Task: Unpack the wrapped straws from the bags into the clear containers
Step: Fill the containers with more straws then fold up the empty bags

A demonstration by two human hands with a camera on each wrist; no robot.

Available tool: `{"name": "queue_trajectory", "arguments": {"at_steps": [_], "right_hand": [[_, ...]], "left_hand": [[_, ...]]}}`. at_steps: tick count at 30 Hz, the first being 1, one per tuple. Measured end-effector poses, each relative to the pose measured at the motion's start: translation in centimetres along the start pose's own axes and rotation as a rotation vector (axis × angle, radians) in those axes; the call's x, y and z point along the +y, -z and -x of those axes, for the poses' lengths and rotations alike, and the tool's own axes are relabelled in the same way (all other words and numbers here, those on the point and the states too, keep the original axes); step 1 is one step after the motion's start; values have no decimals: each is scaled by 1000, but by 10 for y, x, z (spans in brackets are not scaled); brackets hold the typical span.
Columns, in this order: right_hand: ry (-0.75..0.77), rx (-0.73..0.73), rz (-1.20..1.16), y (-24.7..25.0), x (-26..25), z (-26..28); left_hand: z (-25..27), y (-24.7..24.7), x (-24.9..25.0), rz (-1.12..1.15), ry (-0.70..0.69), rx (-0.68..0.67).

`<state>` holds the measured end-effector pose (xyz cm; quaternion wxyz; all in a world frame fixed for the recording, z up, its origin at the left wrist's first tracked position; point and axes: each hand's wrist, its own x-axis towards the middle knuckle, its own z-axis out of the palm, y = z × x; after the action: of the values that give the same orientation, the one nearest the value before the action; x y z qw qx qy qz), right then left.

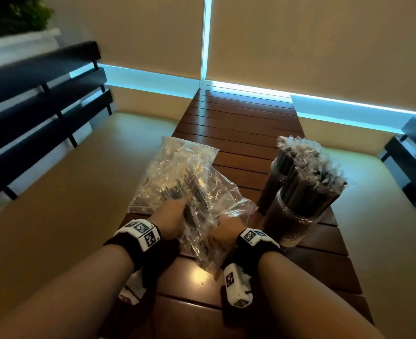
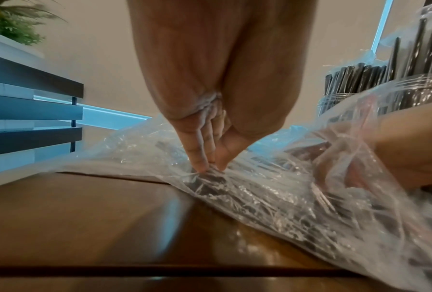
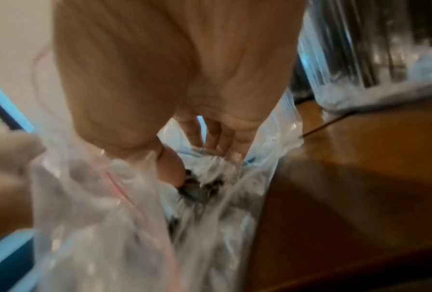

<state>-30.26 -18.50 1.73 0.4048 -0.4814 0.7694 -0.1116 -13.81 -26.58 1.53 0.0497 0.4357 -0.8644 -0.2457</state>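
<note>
A clear zip bag (image 1: 226, 199) of black wrapped straws (image 2: 210, 179) lies on the wooden slatted table (image 1: 238, 123). My left hand (image 1: 175, 214) presses down on it and pinches the plastic and the straws beneath between fingertips and thumb (image 2: 210, 168). My right hand (image 1: 226, 228) is inside the bag's mouth, where thumb and fingers close round the ends of a straw bundle (image 3: 197, 187). A second clear bag (image 1: 172, 162) lies behind it. Two clear containers (image 1: 292, 221), packed with upright wrapped straws (image 1: 307, 172), stand to the right.
Dark slatted bench backs (image 1: 38, 99) flank the table on the left and at the far right (image 1: 412, 152). A planter with greenery (image 1: 13, 18) sits at the upper left. The table runs on toward the wall.
</note>
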Motion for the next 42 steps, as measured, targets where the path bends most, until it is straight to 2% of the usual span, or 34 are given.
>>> {"name": "queue_trajectory", "arguments": {"at_steps": [2,4,6,8,11,14,16,22,24,26,30,32,35,37,42], "right_hand": [[-70,10,-28,-2,1,0],[-140,31,-180,-6,5,0],[-146,4,-177,-7,7,-1],[-144,-9,-124,-8,10,-4],[-44,-71,37,-10,7,-4],[-20,-46,-17,-9,-2,1],[-6,-53,34,-9,-3,0],[-45,-108,198,8,-3,10],[8,-80,231,21,-1,19],[108,32,298,41,6,41],[66,69,466,73,36,94],[74,66,478,86,55,122],[89,28,417,112,74,169],[150,46,344,129,83,196],[405,184,-139,144,84,228]], "left_hand": [[1,0,-1,31,-9,13],[0,0,-2,58,-10,9],[-1,-1,-4,70,1,-8],[-2,-2,-5,73,-7,-12],[-5,-4,-8,61,-16,0],[-5,-4,-6,39,-14,0],[-5,-4,-5,37,-16,-10],[-12,-7,-9,-53,-18,-11],[-15,-8,-7,-96,7,-20],[-20,-7,-1,-177,35,-49],[-20,-4,13,-295,123,-153],[-18,-1,22,-329,148,-150],[-12,-1,39,-375,138,-179],[-5,6,50,-443,129,-224],[2,43,61,-450,66,-126]]}}
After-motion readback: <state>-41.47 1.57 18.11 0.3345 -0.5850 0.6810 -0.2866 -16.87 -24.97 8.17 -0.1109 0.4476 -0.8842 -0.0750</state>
